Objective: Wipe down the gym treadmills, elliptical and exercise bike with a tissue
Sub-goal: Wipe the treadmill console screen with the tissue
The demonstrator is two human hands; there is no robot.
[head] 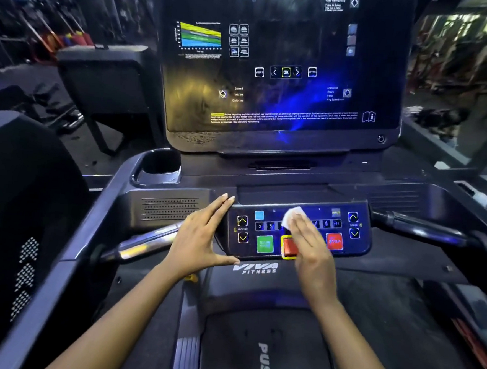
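The tissue [293, 218] lies on the button panel [275, 211] of the treadmill [259, 269], in the middle of the row of small number keys, and only its white upper corner shows past the fingers. The right hand [310, 246] covers the rest: its fingers are nearly straight and lie flat on the tissue, so it presses and does not grip. If the thumb pinches an edge underneath, I cannot tell. The left hand [201, 239] holds nothing. Its fingers are straight along the left end of the panel and the thumb is spread under the lower edge, so it seems to brace the panel. The tissue looks very light, thin and soft, with no stiffness of its own. I judge it will fold or bunch up under the palm, and may tear on the raised edges of the keys if it is pushed hard. The best hold is probably a flat palm over most of it, with short strokes. The panel itself is hard and smooth, but it is full of buttons: the red one [288, 246] with a yellow frame is partly under the right hand, and the STOP button [334, 241] is just beside it. A heavy press there could trigger something, so light pressure is wiser.
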